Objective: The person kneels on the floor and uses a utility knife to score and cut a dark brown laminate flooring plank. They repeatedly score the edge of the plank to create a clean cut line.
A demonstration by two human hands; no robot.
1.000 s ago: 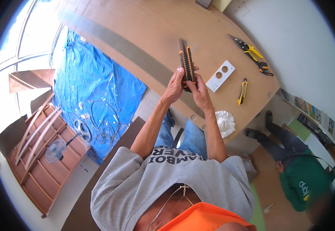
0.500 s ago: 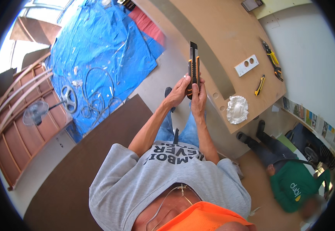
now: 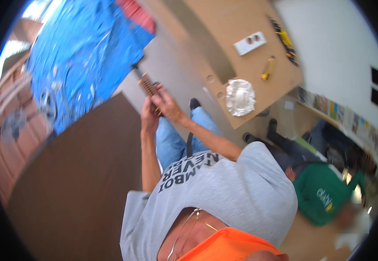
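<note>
Both my hands are closed on a black and orange utility knife (image 3: pixel 147 85), its blade end pointing up and to the left, over the floor. My left hand (image 3: pixel 148 116) grips the lower part of the handle from the left. My right hand (image 3: pixel 168 104) holds the knife from the right, with fingers on the handle. Motion blurs the blade end, so I cannot tell how far the blade is out. On the wooden table (image 3: pixel 215 41) to the right lie a crumpled white piece (image 3: pixel 240 98), a smaller yellow cutter (image 3: pixel 268 68) and a white plate with two round holes (image 3: pixel 250 43).
Yellow and black hand tools (image 3: pixel 283 41) lie at the table's far right. A blue tarp (image 3: pixel 84 52) covers the floor at the upper left. A large dark brown board (image 3: pixel 80 174) stands at my left. A person in a green top (image 3: pixel 321 193) is at the right.
My hands and the utility knife have swung to the left, away from the table, and the knife now tilts left. My view has turned too, shifting the table and tarp leftward.
</note>
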